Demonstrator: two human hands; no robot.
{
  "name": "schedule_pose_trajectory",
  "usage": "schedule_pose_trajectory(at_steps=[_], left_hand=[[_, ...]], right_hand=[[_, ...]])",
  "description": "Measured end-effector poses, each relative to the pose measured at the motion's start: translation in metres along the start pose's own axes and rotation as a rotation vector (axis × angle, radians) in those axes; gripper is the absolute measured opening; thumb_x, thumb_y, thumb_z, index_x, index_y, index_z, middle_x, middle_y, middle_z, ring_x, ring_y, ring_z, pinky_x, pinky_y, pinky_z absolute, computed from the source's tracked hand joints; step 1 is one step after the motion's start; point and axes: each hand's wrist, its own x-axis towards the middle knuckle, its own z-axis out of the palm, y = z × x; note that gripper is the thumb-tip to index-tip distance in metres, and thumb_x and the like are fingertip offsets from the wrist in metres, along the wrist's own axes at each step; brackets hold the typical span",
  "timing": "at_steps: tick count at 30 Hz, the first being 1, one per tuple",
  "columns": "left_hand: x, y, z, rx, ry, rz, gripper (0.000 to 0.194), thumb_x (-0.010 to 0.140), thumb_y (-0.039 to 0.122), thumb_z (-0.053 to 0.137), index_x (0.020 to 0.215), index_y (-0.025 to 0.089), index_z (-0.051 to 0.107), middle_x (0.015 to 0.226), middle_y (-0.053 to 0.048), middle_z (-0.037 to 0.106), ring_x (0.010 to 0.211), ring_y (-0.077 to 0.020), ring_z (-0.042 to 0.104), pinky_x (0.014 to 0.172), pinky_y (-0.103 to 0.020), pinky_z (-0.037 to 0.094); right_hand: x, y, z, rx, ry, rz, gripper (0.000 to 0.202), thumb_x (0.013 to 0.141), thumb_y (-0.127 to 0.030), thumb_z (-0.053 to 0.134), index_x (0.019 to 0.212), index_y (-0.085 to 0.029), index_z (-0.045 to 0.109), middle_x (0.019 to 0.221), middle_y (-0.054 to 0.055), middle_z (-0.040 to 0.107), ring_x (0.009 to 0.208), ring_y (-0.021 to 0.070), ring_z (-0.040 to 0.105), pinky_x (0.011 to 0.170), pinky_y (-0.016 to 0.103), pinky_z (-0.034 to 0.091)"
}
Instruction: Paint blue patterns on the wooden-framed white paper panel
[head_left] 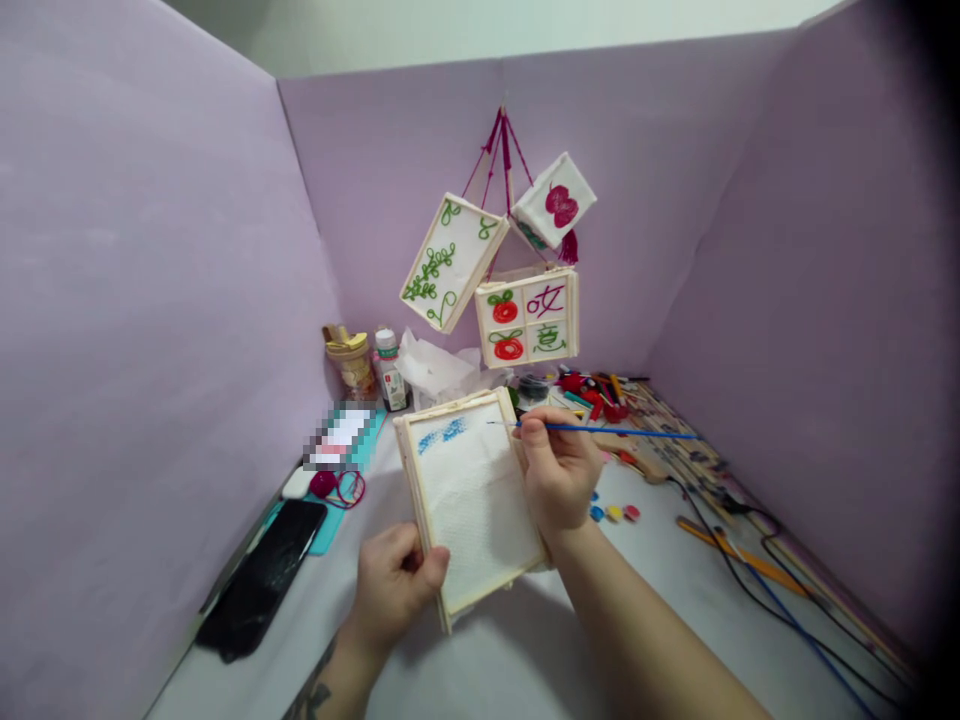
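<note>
A small wooden-framed lantern (476, 510) with white covering is tilted up in front of me. Blue paint strokes (442, 436) mark the upper left of its white face. My left hand (397, 585) grips the lower left edge of the frame, thumb over the front. In my right hand (561, 470) is a thin blue paintbrush (622, 431), pinched near its bristle end. Its tip points left, over the upper part of the white face; whether it touches is too fine to tell. The right hand lies against the frame's right edge.
Painted lanterns (454, 262) hang by purple cords at the back. A black phone (262, 580), purple yarn (324, 485), a bottle (391, 370) and a jar (352, 368) stand or lie left. On the right are paint pots (614, 513), an orange craft knife (742, 556), cables (780, 560) and wooden sticks (679, 440).
</note>
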Motion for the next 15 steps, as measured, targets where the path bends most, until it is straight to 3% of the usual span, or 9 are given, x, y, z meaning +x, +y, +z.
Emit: schedule_pose_trajectory(at_steps=[15], left_hand=[[-0.002, -0.001, 0.004, -0.055, -0.038, -0.095, 0.040, 0.076, 0.043, 0.049, 0.048, 0.020, 0.030, 0.044, 0.003, 0.033, 0.043, -0.0093, 0.033, 0.041, -0.023, 0.028]], right_hand=[[0.006, -0.010, 0.003, -0.037, -0.083, -0.041, 0.014, 0.087, -0.029, 0.056, 0.079, -0.020, 0.062, 0.070, 0.000, 0.063, 0.062, 0.0134, 0.059, 0.059, 0.026, 0.047]])
